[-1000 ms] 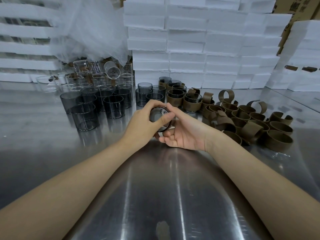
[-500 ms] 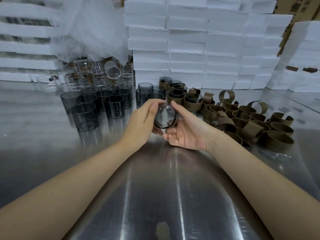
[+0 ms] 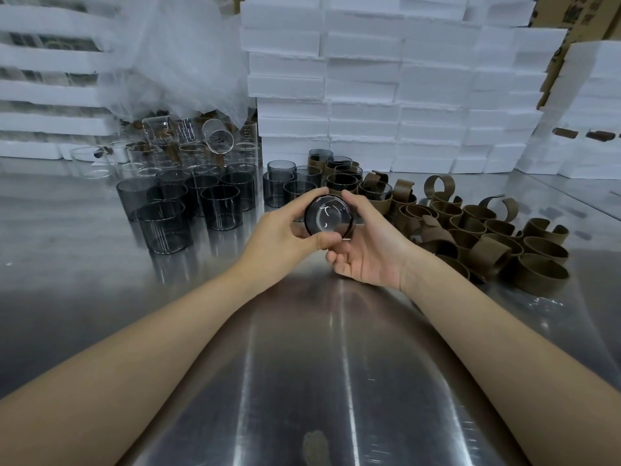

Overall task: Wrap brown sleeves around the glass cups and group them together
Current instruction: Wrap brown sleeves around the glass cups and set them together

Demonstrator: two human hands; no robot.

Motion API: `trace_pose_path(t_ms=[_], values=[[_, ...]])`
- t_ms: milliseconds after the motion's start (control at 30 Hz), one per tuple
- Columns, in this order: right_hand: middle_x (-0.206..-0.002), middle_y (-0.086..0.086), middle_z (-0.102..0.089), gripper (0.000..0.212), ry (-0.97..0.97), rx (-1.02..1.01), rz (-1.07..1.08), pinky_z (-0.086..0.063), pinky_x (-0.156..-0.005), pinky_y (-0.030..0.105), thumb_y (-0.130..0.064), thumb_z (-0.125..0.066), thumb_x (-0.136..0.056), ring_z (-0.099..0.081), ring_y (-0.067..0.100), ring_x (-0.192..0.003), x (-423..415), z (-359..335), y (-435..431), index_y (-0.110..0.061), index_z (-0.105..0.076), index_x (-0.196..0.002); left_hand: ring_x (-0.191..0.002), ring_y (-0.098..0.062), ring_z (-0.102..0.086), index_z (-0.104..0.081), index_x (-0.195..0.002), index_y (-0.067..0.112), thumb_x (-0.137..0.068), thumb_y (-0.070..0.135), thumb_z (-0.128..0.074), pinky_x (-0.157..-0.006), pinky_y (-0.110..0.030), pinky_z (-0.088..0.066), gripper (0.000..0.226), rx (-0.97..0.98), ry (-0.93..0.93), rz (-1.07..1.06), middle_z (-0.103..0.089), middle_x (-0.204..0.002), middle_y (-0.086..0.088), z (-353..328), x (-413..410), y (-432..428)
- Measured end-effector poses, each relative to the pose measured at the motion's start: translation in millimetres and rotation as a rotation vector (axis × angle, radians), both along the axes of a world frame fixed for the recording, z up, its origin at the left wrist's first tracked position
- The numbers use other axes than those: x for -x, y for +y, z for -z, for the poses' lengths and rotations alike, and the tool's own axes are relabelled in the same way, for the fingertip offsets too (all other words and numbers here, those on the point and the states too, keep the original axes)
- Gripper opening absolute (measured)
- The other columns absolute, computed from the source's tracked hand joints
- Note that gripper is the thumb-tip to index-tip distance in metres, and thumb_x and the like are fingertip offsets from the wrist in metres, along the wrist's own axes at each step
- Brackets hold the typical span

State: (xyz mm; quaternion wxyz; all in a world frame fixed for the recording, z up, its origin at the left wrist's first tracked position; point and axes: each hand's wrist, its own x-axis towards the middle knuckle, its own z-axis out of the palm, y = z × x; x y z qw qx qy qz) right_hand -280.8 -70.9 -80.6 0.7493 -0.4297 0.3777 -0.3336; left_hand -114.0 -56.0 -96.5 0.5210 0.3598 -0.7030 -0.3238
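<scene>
Sleeving step: glass cup (image 3: pixel 327 218) held above the worktop (image 3: pixel 302 364) centre.
On it: left hand (image 3: pixel 285 230), right hand (image 3: pixel 369 253), fingers (image 3: pixel 353 200) curled round, base facing us; sleeve fit hidden. Next, probably: join sleeved cups (image 3: pixel 342 178) at far edge.

table (image 3: pixel 302 381): shining with light | foam boxes (image 3: pixel 363 95): piling up behind | cardboard (image 3: pixel 571 21): peeking out, top right | plastic sheet (image 3: pixel 174 55): hanging left
</scene>
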Motion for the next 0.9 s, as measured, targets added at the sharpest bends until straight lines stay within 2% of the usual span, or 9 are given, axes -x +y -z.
trace_pose_path(t_ms=[133, 300, 433, 533, 600, 667, 767, 867, 900], values=[[-0.063, 0.005, -0.05, 0.063, -0.001, 0.006, 0.023, -0.049, -0.049, 0.019, -0.066, -0.053, -0.083, -0.056, 0.016, -0.055, -2.4, -0.2, 0.5, -0.009, -0.058, -0.108, -0.086, -0.005, -0.072, -0.059, -0.117, 0.042, -0.082, 0.013, -0.076, -0.07, -0.019, -0.057, 0.049, 0.016, 0.098, 0.021, -0.073, -0.097, 0.024, -1.7, 0.3, 0.0], [-0.054, 0.004, -0.045, 0.062, -0.02, -0.005, 0.007, -0.052, -0.051, 0.021, -0.067, -0.052, -0.085, -0.061, 0.019, -0.056, -3.8, 1.6, 1.7, -0.007, -0.059, -0.098, -0.075, -0.007, -0.073, -0.065, -0.11, 0.037, -0.092, 0.014, -0.065, -0.059, -0.021, -0.058, 0.03, 0.048, 0.126, -0.078, -0.074, -0.084, 0.02, -3.0, 0.0, -0.7], [-0.074, 0.011, -0.048, 0.061, -0.029, 0.005, 0.009, -0.055, -0.054, 0.024, -0.065, -0.051, -0.087, -0.066, 0.023, -0.062, -7.8, 3.7, 2.0, -0.007, -0.061, -0.101, -0.068, -0.008, -0.072, -0.067, -0.117, 0.02, -0.102, 0.015, -0.049, -0.055, -0.02, -0.057, 0.024, 0.194, 0.0, -0.215, -0.071, -0.091, 0.012, 0.2, -2.5, -1.3], [-0.076, 0.009, -0.05, 0.061, -0.084, 0.001, 0.093, -0.054, -0.053, 0.023, -0.066, -0.052, -0.087, -0.064, 0.021, -0.062, -6.5, 5.2, -1.1, -0.008, -0.061, -0.106, -0.077, -0.008, -0.072, -0.061, -0.121, 0.006, -0.104, 0.006, -0.04, -0.068, -0.019, -0.058, 0.027, 0.232, -0.08, -0.276, -0.069, -0.104, 0.001, 2.6, 0.0, 0.3], [-0.073, 0.008, -0.051, 0.058, -0.116, -0.005, 0.172, -0.054, -0.053, 0.022, -0.064, -0.053, -0.088, -0.063, 0.021, -0.063, -3.5, 5.8, -3.7, -0.009, -0.06, -0.104, -0.109, -0.01, -0.065, -0.056, -0.129, 0.004, -0.101, -0.001, -0.038, -0.095, -0.021, -0.05, 0.034, 0.254, -0.214, -0.307, -0.062, -0.128, -0.003, 3.0, 2.0, 1.3], [-0.081, 0.01, -0.052, 0.055, -0.136, -0.009, 0.201, -0.056, -0.057, 0.024, -0.06, -0.054, -0.089, -0.063, 0.022, -0.067, -3.3, 7.4, -4.0, -0.008, -0.06, -0.107, -0.138, -0.008, -0.038, -0.049, -0.139, 0.009, -0.1, 0.0, -0.039, -0.114, -0.018, -0.028, 0.041, 0.269, -0.347, -0.3, -0.041, -0.151, 0.001, 2.7, 3.0, 2.1], [-0.093, 0.014, -0.061, 0.049, -0.14, 0.061, 0.138, -0.058, -0.066, 0.03, -0.055, -0.051, -0.093, -0.067, 0.022, -0.078, -8.8, 10.1, -1.0, -0.012, -0.058, -0.117, -0.147, -0.01, -0.02, -0.039, -0.147, 0.01, -0.103, 0.02, -0.041, -0.119, -0.022, -0.016, 0.045, 0.336, -0.501, -0.209, -0.027, -0.159, 0.0, 2.7, 7.1, 5.2], [-0.111, 0.032, -0.062, 0.047, -0.052, 0.208, 0.105, -0.058, -0.077, 0.037, -0.049, -0.045, -0.099, -0.066, 0.031, -0.094, -15.8, 12.7, 0.8, -0.016, -0.052, -0.132, -0.143, -0.015, -0.021, -0.034, -0.15, 0.011, -0.101, 0.042, -0.041, -0.116, -0.035, -0.028, 0.059, 0.315, -0.604, -0.248, -0.03, -0.155, -0.003, 5.0, 8.1, 6.9], [-0.104, 0.038, -0.056, 0.046, 0.001, 0.269, 0.128, -0.059, -0.078, 0.04, -0.046, -0.045, -0.099, -0.061, 0.032, -0.09, -17.5, 13.5, 1.3, -0.014, -0.053, -0.13, -0.142, -0.015, -0.023, -0.032, -0.151, 0.012, -0.098, 0.047, -0.039, -0.113, -0.035, -0.033, 0.063, 0.286, -0.614, -0.262, -0.03, -0.154, -0.002, 5.9, 7.4, 6.8]])
